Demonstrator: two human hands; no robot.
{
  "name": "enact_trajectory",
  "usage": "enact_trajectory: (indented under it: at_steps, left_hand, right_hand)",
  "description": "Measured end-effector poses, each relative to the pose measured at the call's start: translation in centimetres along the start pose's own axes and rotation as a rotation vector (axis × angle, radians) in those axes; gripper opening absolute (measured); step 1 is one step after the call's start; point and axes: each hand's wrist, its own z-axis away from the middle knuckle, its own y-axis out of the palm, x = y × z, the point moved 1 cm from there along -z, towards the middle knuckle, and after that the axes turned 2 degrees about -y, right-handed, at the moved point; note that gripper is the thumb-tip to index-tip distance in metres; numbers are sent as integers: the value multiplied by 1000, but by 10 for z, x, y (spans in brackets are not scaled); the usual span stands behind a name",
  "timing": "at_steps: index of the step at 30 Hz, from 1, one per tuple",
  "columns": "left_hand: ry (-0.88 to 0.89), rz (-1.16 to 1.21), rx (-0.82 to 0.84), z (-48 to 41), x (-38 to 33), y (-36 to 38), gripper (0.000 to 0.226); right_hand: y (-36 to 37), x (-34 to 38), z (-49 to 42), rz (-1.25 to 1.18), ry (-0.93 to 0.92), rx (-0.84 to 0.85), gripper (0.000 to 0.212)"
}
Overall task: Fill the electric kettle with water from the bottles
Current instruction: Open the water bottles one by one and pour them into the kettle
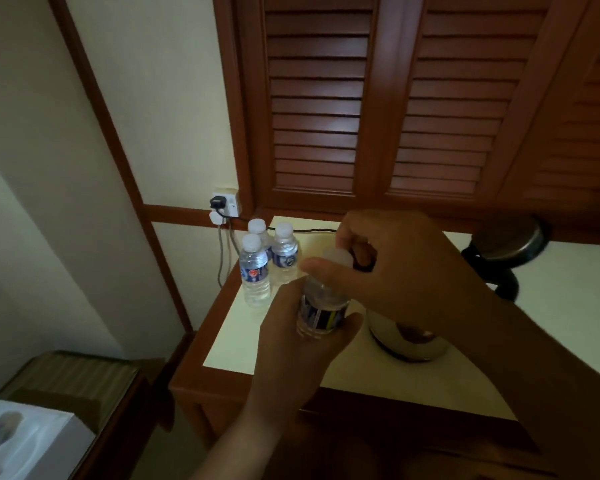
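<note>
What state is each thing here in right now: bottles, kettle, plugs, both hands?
held bottle: upright, capped.
left hand: grips the held bottle's body.
right hand: fingers curled round the cap.
spare bottles: three, standing, capped.
kettle: on the table, lid apparently flipped open.
wall socket: plugs inserted.
louvred doors: closed.
</note>
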Motion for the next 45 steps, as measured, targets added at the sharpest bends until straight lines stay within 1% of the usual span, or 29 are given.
enact_trajectory:
  at_steps: [2,4,6,9,10,13,16,17,19,23,26,29,32,33,34,36,39,41,42,45]
  left_hand:
    - [10,1,37,-1,-1,4,47]
    - [-10,30,114,-2,-2,8,43]
    - [-60,130,237,-3,-7,12,36]
    - [-90,299,422,-5,-11,15,23]
    - [-111,357,482,-6,-10,16,23]
    - [-217,463,633,-8,-7,21,36]
    - [-266,506,689,-7,-2,29,43]
    - [-283,525,701,-5,-3,32,41]
    - [-271,511,690,-3,-3,37,25]
    - [-251,441,695,3,-9,49,29]
    - [-249,363,619,10,-5,57,34]
    - [-277,343,577,19,-3,64,45]
    - [-319,333,561,26,-2,71,45]
    - [-330,330,563,29,-3,72,43]
    - [-338,335,567,31,-5,74,38]
    - [-346,344,559,34,-8,77,30]
    - [-346,313,545,38,-13,81,33]
    - [-345,301,542,40,-15,83,33]
    - [-349,300,536,41,-15,84,34]
    - [-378,290,504,45,-15,89,38]
  right_hand:
    - [-7,-9,2,-26,-21,5,50]
    - [-15,-16,6,-16,-43,32,48]
    - [-26,-20,11,-11,-86,52,47]
    - [-39,-22,19,-48,-129,138,42]
    - [-43,-24,21,-40,-142,167,39]
    - [-52,-29,31,-56,-162,224,28]
    - [-56,-34,43,-49,-167,250,33]
    - [-56,-35,48,-60,-147,253,35]
    - [-57,-38,60,-93,-89,246,37]
    - [-62,-44,87,-131,-15,135,36]
    - [-64,-49,110,-117,54,-24,33]
    - [-48,-63,141,-171,221,-199,25]
    - [-17,-85,174,-352,483,-324,16]
    - [-5,-94,183,-381,566,-330,14]
    - [5,-102,192,-358,629,-306,13]
    - [24,-121,207,-213,693,-202,12]
    - [44,-146,223,-74,700,-103,3]
    - [52,-155,228,7,653,-52,17]
    - [53,-158,229,13,643,-42,17]
    - [55,-165,232,-27,607,-26,7]
